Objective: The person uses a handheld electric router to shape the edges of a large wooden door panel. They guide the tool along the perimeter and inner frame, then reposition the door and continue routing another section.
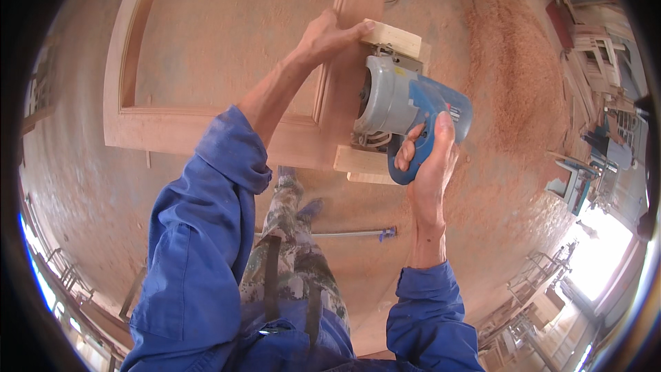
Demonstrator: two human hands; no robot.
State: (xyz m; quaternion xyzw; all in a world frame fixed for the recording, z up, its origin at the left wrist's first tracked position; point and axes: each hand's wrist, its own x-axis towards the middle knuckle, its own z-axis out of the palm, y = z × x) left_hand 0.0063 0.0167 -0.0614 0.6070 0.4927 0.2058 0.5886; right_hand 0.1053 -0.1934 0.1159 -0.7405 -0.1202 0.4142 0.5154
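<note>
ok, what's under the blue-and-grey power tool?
At the image-upper and image-lower sides of the tool, pale rectangular wooden blocks jut out; a pinkish-brown wooden frame shows at left. The tool's body hides what's directly beneath.

Floor (365, 279) is lit fairly evenly w/ soft shadows, opening (602, 255) at lower R is blown out to white, straight edges are bent nr rim & corners are blacked out.

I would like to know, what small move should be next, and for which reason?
Perhaps the right grip should ease the blue power tool slowly along the edge of the wooden frame: it wraps the handle, the tool sits at that edge, and the left grip touches the upper pale block.
</note>
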